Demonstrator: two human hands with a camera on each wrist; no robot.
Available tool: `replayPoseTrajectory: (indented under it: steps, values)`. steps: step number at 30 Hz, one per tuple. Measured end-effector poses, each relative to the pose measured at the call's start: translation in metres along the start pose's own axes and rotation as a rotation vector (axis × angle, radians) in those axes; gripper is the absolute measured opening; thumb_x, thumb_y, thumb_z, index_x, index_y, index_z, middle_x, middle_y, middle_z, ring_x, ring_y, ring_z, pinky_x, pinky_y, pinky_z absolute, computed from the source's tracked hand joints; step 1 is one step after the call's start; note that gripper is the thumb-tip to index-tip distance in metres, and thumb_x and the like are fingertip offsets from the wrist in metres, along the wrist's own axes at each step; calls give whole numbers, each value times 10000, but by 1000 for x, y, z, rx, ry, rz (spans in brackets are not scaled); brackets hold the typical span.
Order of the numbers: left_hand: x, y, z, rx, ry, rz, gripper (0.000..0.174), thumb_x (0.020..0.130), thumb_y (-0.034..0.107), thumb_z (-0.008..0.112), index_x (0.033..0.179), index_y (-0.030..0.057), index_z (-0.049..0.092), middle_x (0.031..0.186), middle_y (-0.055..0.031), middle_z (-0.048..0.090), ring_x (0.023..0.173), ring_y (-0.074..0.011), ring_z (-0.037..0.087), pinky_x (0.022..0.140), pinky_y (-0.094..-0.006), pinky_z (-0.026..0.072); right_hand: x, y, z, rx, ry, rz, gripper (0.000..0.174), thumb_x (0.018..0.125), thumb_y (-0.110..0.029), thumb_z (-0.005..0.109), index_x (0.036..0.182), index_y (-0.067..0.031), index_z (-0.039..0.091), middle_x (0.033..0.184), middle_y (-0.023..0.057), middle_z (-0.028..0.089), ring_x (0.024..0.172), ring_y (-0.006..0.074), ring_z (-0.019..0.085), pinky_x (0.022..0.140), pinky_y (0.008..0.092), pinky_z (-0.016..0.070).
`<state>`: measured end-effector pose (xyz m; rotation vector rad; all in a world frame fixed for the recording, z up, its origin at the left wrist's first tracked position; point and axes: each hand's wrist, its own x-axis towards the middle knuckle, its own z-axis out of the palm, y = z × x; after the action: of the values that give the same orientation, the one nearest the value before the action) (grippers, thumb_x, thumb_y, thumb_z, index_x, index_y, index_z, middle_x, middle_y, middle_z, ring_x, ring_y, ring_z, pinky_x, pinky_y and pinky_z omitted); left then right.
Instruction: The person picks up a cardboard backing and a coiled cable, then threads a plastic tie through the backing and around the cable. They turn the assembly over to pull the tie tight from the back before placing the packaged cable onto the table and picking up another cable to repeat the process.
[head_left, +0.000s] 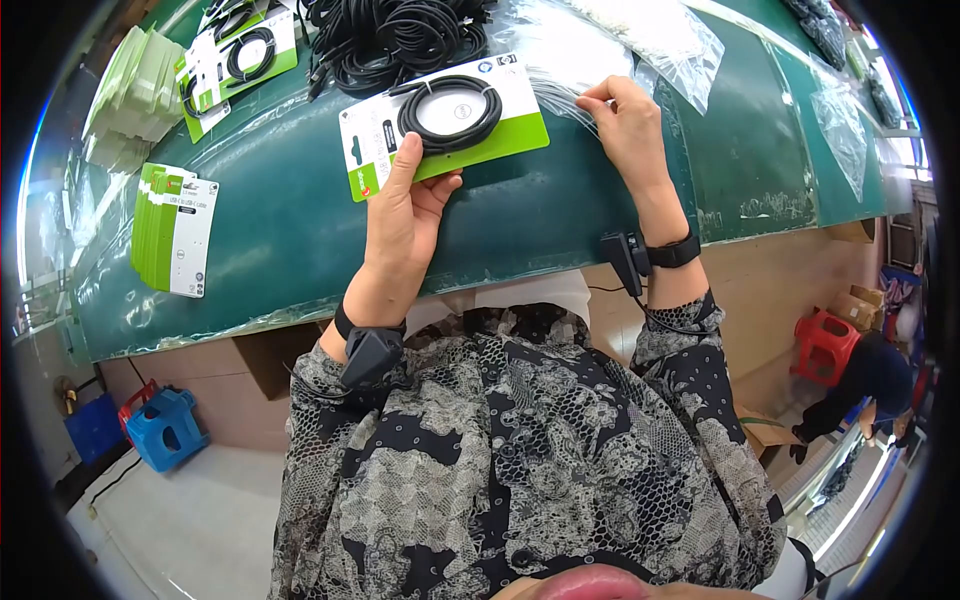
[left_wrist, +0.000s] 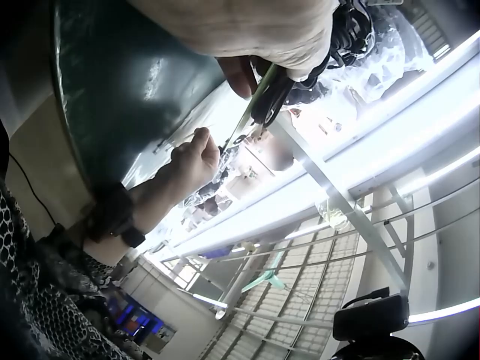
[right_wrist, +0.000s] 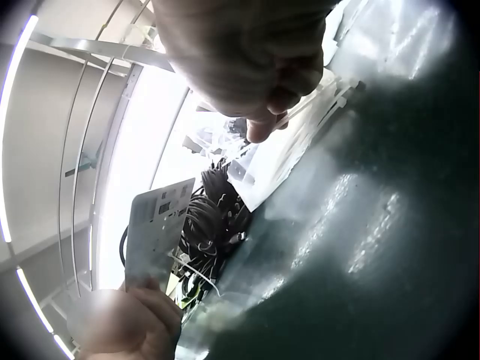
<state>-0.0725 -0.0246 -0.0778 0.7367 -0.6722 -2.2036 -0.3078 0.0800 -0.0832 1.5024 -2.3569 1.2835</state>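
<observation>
My left hand [head_left: 400,215] grips a white and green packaging card [head_left: 520,108], thumb on the front and fingers behind. A coiled black cable [head_left: 487,128] lies against the card's face under the thumb. In the right wrist view, a thin white tie [right_wrist: 196,271] sticks out at the card's [right_wrist: 154,232] lower edge. To the right, my right hand [head_left: 635,125] pinches, thumb against forefinger, at the end of a thin cable tie [head_left: 578,112] by a bunch of pale ties [head_left: 560,80]. Its fingertips partly hide that end.
A heap of black cables [head_left: 400,35] lies at the back. Blank-looking cards [head_left: 135,90] are stacked at far left, near finished-looking cable cards [head_left: 245,65]. More printed cards [head_left: 175,230] fan out at left. Plastic bags [head_left: 690,60] lie back right. The table edge [head_left: 240,325] runs before the body.
</observation>
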Motion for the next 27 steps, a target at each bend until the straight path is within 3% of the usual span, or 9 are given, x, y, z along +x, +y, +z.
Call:
replayPoseTrajectory:
  steps: [5, 13, 17, 20, 27]
  values:
    - [3, -1, 0, -28, 17, -2, 238, 902, 162, 609, 1121, 86, 554, 967, -42, 648, 795, -147, 646, 612, -266, 558, 0, 4, 3, 47, -5, 22, 106, 817, -80, 640, 791, 3, 578, 741, 125, 606, 611, 218, 559, 590, 308, 456]
    - [4, 0, -4, -26, 25, -11, 231, 898, 168, 615, 1108, 87, 564, 951, -46, 654, 785, -149, 648, 613, -263, 558, 1, -23, 4, -235, -17, -44, 71, 839, -99, 615, 819, -34, 595, 793, 105, 588, 682, 272, 597, 619, 343, 475]
    - [2, 6, -6, -21, 37, 6, 232, 895, 171, 618, 1105, 85, 567, 948, -47, 657, 779, -150, 649, 610, -263, 558, 6, -21, 5, -261, -80, -112, 55, 833, -119, 620, 848, -68, 606, 832, 83, 584, 722, 282, 602, 630, 351, 481]
    - [-1, 9, -11, -15, 51, 17, 232, 895, 171, 619, 1103, 84, 568, 946, -47, 658, 776, -152, 650, 607, -263, 559, 2, -24, 0, -109, -247, -167, 58, 827, -127, 617, 866, -84, 611, 849, 75, 580, 747, 288, 602, 640, 355, 483]
    - [-1, 15, -17, -33, 50, 46, 237, 891, 168, 624, 1106, 84, 567, 944, -48, 659, 776, -157, 650, 608, -269, 558, -5, -28, 16, -192, -276, -179, 53, 825, -100, 606, 862, -66, 590, 846, 78, 558, 752, 289, 594, 650, 345, 478]
